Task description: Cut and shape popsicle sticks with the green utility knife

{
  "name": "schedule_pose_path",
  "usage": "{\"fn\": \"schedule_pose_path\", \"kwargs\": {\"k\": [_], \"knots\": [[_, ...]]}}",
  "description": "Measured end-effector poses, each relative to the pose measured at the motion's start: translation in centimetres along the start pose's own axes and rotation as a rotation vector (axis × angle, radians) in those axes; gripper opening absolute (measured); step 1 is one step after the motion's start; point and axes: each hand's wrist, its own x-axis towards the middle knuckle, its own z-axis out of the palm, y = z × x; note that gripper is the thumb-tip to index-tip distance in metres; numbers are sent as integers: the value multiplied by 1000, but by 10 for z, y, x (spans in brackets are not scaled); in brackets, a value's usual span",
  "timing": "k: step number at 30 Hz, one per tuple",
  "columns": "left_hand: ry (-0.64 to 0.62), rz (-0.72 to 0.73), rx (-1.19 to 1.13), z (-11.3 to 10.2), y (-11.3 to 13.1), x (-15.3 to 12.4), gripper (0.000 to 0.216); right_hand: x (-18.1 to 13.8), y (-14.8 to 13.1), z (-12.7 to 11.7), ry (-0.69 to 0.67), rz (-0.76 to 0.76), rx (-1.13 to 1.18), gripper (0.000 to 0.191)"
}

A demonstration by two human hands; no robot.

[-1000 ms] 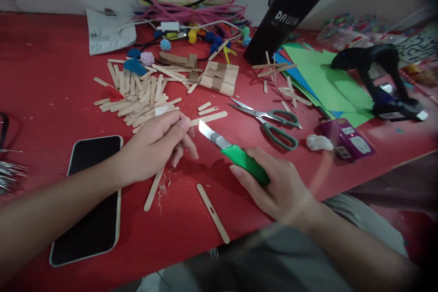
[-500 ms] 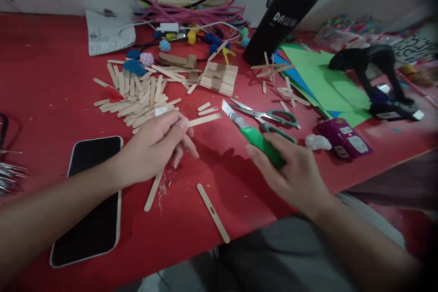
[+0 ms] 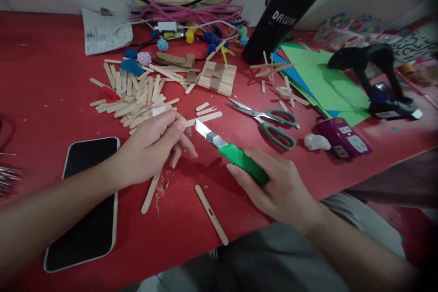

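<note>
One red table [image 3: 30, 77] is spread with craft supplies, and near its wall side a black bottle [image 3: 284, 13] is seen. Beside the bottle, green paper [image 3: 321, 70] is stacked over blue sheets. A phone [image 3: 87, 228] is laid at the left, partly covered by the left forearm. Behind the left hand, a pile [image 3: 133, 96] of loose sticks is heaped; no slots can be made out in it. By the left hand [image 3: 155, 146], a narrow pinch of thumb and fingers is made on one end of a stick, while the right hand [image 3: 273, 187] is wrapped around the handle of a green knife [image 3: 242, 162]. Grey scissors [image 3: 270, 121], their blades slightly parted, are left untouched beyond the knife. The held stick [image 3: 209, 118] is pointed rightward from the fingertips, and the blade's tip is placed right at it; whether contact is made cannot be told. No opening can be seen in it, so its cutting is judged unfinished at most. One slotted stick [image 3: 215, 221] is laid near the table's front edge, its slot apparently completed. Beside a plain stick [image 3: 150, 195] partly hidden by the left hand, fine shavings [image 3: 159, 197] are scattered, by which earlier cutting or scraping is suggested.
</note>
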Motion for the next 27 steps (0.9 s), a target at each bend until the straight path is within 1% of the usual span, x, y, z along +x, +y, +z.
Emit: {"fn": "schedule_pose_path", "kwargs": {"k": [7, 10, 12, 15, 19, 23, 27], "knots": [[-2, 6, 14, 0, 0, 0, 29, 1, -2, -1, 13, 1, 1, 15], [9, 43, 54, 0, 1, -1, 30, 5, 3, -7, 20, 65, 10, 16], [14, 63, 88, -1, 0, -2, 30, 8, 7, -11, 57, 122, 29, 20], [20, 83, 134, -2, -3, -2, 31, 11, 13, -13, 101, 152, 75, 26], [46, 100, 195, -2, -5, -2, 32, 13, 18, -11, 78, 179, 119, 24], [59, 99, 286, -4, 2, -3, 34, 16, 25, -10, 100, 203, 137, 30], [79, 193, 413, -13, 17, -5, 35, 19, 28, -13, 130, 157, 206, 26]]}}
